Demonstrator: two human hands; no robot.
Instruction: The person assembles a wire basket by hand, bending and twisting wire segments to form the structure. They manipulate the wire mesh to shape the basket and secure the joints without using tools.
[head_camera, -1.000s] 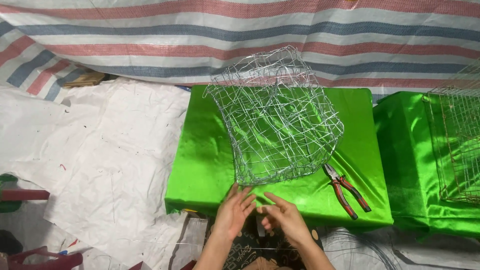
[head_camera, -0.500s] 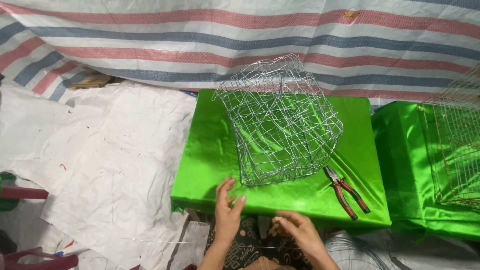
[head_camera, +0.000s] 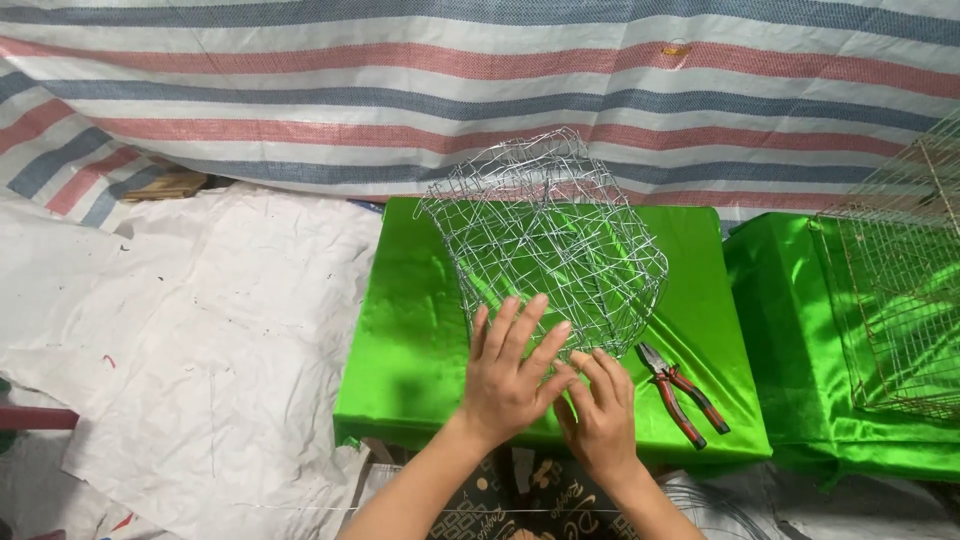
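Both hands have moved up from the desk's (head_camera: 420, 330) near edge: left hand (head_camera: 507, 385) and right hand (head_camera: 600, 420), fingers open, now press the wire mesh basket's (head_camera: 545, 235) rim.

The place looked like a makeshift craft workshop. A striped red, blue and white woven tarpaulin (head_camera: 480, 90) hung as the backdrop, and stained white sheeting (head_camera: 190, 340) covered the floor. Low blocks draped in shiny green satin cloth (head_camera: 400, 360) served as work surfaces. On them lay a half-formed silver wire-mesh basket (head_camera: 545, 235), red-handled pliers (head_camera: 682, 392) and a rectangular wire cage (head_camera: 900, 300).
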